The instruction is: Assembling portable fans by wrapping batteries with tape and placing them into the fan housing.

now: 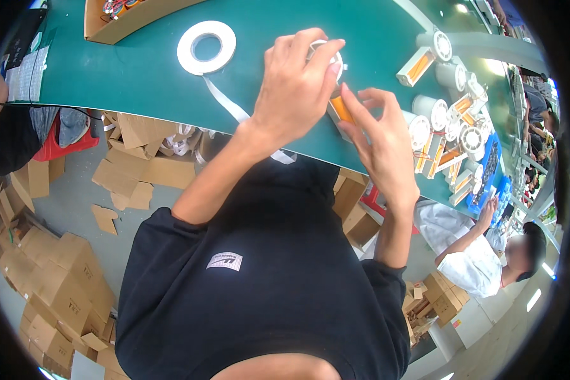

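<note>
My left hand (291, 85) is closed around the round white head (337, 65) of a small fan-like unit, its fingers over the top. From that head an open handle holding an orange cylindrical battery (342, 109) runs toward me. The fingers of my right hand (383, 136) press on the battery and handle edge, thumb below and fingertips above. Part of the unit is hidden under both hands. Left of them lies a roll of white tape (185, 49), its loose strip (225, 101) passing under my left wrist and over the table edge.
Several similar white units (438, 114) with orange batteries crowd the right of the green table (120, 69). A blue tray (486, 171) stands beyond them. A cardboard box (130, 24) holds batteries at far left. A co-worker (475, 266) sits right; cardboard boxes (69, 272) fill the floor.
</note>
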`<state>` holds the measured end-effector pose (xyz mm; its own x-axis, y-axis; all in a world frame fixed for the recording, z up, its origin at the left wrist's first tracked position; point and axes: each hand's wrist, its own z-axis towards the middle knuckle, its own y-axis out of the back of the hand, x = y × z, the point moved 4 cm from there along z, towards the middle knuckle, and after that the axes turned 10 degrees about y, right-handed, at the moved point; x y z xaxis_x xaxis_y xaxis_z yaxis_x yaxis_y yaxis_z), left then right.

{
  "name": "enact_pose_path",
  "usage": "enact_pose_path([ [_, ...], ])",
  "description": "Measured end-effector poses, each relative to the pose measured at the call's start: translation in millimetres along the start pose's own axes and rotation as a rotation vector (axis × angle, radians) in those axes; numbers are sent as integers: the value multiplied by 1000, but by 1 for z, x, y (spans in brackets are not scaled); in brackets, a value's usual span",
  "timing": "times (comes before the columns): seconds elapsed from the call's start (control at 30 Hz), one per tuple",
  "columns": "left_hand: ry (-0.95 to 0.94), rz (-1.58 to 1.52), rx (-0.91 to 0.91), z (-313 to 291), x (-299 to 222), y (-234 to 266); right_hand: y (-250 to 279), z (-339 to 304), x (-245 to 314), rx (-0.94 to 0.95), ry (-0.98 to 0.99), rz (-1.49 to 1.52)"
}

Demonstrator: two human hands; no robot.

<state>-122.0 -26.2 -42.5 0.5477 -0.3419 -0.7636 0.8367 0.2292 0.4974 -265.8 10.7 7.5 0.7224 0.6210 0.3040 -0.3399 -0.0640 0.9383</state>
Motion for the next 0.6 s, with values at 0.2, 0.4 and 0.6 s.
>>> enact_pose_path([
  [0.2, -8, -11, -8, -2, 1, 1, 7, 8, 3, 227, 162, -151],
  [0.4, -15, 10, 29, -3, 3, 1, 27, 23, -9, 622, 304, -124],
  [0.6, 4, 8, 60, -2, 2, 3, 34, 21, -12, 795, 351, -89],
])
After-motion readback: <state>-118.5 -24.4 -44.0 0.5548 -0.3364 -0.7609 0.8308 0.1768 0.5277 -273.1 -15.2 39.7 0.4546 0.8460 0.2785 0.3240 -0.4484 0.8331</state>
